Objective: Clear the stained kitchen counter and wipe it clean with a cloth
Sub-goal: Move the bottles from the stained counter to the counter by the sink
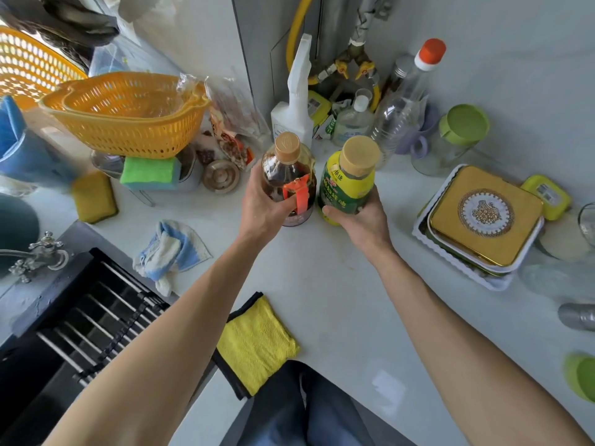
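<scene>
The hands are out over the middle of the tabletop (322,284), each wrapped round a bottle: the left hand (264,207) grips the dark bottle (288,178), which has a tan cap and an orange-red strap on its side, while the right hand (357,220) grips the yellow-green bottle (349,185), also tan-capped; the two bottles stand upright just beside one another, and whether their bases touch the surface cannot be told.

To the left lies the black sink (80,317) with a rack of bars across it and a metal tap (35,255) at its far-left edge; far left of the bottles sits the orange basket (128,114), tilted on top of other things, with a green sponge (149,172) under its near rim and a yellow sponge (94,196) flat on the surface near that; on the right a gold tin (486,217) rests in a white tray (463,262).

The yellow cloth (254,346), edged in black, lies at the near edge of the tabletop between the forearms; a blue-and-white cloth (170,249) is crumpled beside the sink, left of the left wrist.

Behind the held bottles, against the far wall, stand a white spray bottle (294,101), a clear bottle with a red-orange cap (415,82), and a green-lidded jar (457,136); a round metal lid (221,176) lies just left of the dark bottle.
</scene>
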### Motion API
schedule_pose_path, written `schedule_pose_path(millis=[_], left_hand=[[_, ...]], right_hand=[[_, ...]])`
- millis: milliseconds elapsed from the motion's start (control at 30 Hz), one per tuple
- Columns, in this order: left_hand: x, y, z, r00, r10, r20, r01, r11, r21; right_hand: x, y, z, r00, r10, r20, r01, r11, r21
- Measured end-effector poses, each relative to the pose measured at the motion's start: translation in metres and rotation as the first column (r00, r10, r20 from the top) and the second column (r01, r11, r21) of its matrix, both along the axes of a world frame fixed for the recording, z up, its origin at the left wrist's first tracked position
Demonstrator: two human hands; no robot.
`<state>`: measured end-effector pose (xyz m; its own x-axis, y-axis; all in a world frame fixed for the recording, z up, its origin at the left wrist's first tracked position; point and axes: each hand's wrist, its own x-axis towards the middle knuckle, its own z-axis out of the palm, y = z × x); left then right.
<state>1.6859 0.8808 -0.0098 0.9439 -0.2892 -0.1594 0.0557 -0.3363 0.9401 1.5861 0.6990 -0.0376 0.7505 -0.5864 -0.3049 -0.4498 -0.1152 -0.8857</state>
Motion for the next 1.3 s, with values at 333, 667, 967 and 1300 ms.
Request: schedule_pose_path(millis=[333,667,967,1300], left_hand=[[-0.099,0.094,0.008,0.941,-0.011,-0.337,0.077,0.980,0.184],[-0.240,0.189,-0.003,0.796,-0.182,-0.578,0.461,0.801,0.382],[-0.240,0.216,-0.016,0.679,-0.499,-0.538,0.728,0.366,0.580],[-0.291,0.105,-0.020,0.273,-0.784,-0.557,0.843,-0.083,0.532]], right_hand=[[-0.155,0.034,0.019,0.973,0.012,-0.231,0.033,0.981,0.191],[-0.298,0.081,0.033,0.846,0.126,-0.518,0.019,0.964,0.266],[-0.366,0.113,0.027,0.837,-0.076,-0.542,0.228,0.949,0.218],[-0.554,0.243,0.018,0.541,-0.488,-0.685,0.740,0.663,0.111]])
